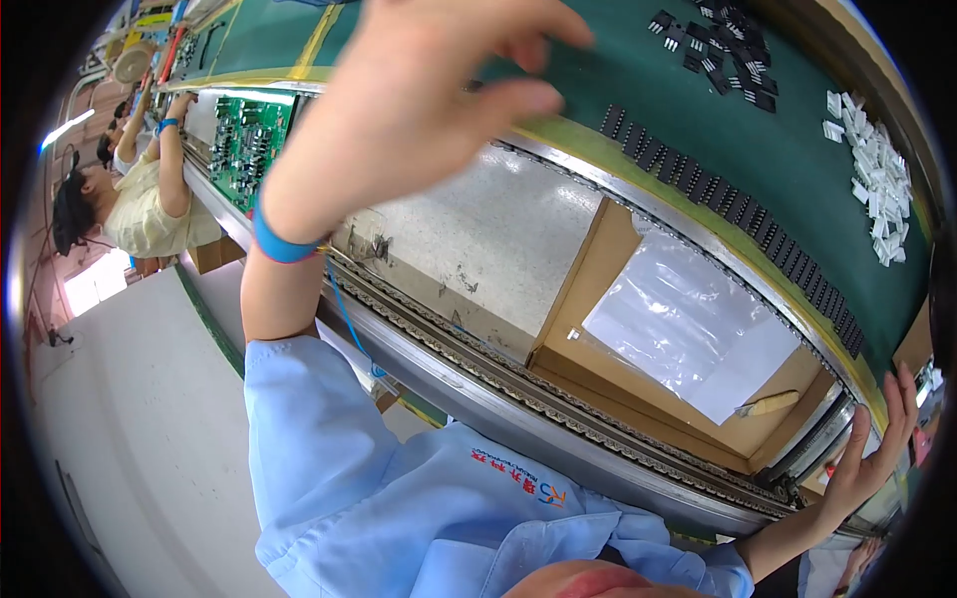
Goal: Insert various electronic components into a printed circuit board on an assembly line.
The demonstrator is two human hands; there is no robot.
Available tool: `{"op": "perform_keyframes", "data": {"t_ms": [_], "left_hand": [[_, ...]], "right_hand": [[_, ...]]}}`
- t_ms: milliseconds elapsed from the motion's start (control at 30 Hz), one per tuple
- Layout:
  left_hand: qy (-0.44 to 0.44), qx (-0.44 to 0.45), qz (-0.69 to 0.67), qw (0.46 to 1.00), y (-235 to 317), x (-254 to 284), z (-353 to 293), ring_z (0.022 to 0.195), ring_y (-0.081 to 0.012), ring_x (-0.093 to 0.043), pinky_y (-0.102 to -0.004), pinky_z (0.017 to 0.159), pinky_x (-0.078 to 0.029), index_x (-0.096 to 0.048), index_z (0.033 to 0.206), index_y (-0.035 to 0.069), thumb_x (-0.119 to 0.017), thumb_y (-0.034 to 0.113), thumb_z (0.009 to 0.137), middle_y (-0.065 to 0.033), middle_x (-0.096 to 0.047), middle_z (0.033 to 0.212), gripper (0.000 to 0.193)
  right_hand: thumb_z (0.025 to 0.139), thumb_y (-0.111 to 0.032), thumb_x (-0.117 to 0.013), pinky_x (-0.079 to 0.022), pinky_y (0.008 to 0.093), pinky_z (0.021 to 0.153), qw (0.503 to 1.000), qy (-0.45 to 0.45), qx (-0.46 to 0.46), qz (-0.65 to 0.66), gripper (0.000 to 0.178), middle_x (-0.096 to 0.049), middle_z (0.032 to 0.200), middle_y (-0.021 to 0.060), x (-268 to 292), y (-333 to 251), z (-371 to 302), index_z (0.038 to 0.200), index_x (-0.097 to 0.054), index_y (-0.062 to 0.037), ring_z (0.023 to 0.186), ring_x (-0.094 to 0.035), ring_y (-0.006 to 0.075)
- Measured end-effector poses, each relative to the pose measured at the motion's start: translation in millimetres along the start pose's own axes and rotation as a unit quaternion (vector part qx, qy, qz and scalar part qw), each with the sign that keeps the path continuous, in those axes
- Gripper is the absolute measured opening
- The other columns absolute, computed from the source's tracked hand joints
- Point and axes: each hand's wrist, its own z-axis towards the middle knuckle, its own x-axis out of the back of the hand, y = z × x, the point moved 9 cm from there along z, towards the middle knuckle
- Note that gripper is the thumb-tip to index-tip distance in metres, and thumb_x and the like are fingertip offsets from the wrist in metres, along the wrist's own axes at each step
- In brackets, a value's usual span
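Observation:
My left hand, with a blue strap around its wrist, is raised over the near edge of the green mat. Its thumb and fingers are apart, slightly blurred, and nothing shows in them. At the far right, my right hand has its fingers stretched out against the mat's edge and the metal rail. Between the hands, a long row of black chips lines the mat's yellow border. Behind them lie a heap of black three-legged components and a pile of white pieces.
A green circuit board with many components sits on the rails left of my arm. Below the mat, a cardboard box holds a clear plastic bag. A chain rail runs in front of me. A co-worker sits farther left.

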Motion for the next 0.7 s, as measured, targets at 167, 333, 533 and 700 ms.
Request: {"op": "perform_keyframes", "data": {"t_ms": [167,333,533,700], "left_hand": [[0.064,0.080,0.106,0.989,-47.4,43.3,-30.8,0.093,-0.0187,-0.060,-0.0344,0.090,-0.033,-0.068,0.099,0.009,-0.075,0.006,0.077,-0.0018,-0.064,0.091,0.023],[0.014,0.030,0.109,0.993,-48.1,12.8,-29.7,0.098,-0.0219,-0.056,-0.0358,0.091,-0.032,-0.068,0.094,0.010,-0.077,0.016,0.078,-0.0053,-0.060,0.095,0.020],[0.122,-0.142,0.018,0.982,-50.5,-1.5,-28.5,0.088,-0.0247,-0.053,-0.0382,0.088,-0.032,-0.063,0.083,0.009,-0.072,0.017,0.077,-0.0069,-0.056,0.087,0.013],[0.071,0.031,0.093,0.993,-23.8,-4.6,-13.4,0.086,-0.0254,-0.052,-0.0387,0.085,-0.032,-0.062,0.078,0.008,-0.069,0.018,0.078,-0.0080,-0.055,0.085,0.012]], "right_hand": [[0.098,-0.015,-0.056,-0.035,0.0430,0.109,1.000,0.007,0.004,0.028,0.035,-0.051,0.141,0.0174,-1.8,4.9,3.8,0.129,-0.057,0.0011,0.131,-0.048,0.0323],[0.098,-0.014,-0.056,-0.035,0.0430,0.109,1.000,0.002,-0.007,0.008,0.034,-0.051,0.140,0.0168,-2.5,1.7,2.6,0.129,-0.058,0.0007,0.130,-0.048,0.0329],[0.097,-0.014,-0.057,-0.036,0.0431,0.109,1.000,0.019,0.000,0.014,0.034,-0.052,0.140,0.0166,2.3,-1.8,4.9,0.127,-0.059,0.0002,0.129,-0.049,0.0323],[0.097,-0.014,-0.057,-0.036,0.0439,0.109,1.000,0.015,0.001,0.001,0.033,-0.054,0.138,0.0169,5.3,-4.0,3.2,0.127,-0.059,0.0001,0.129,-0.050,0.0326]]}}
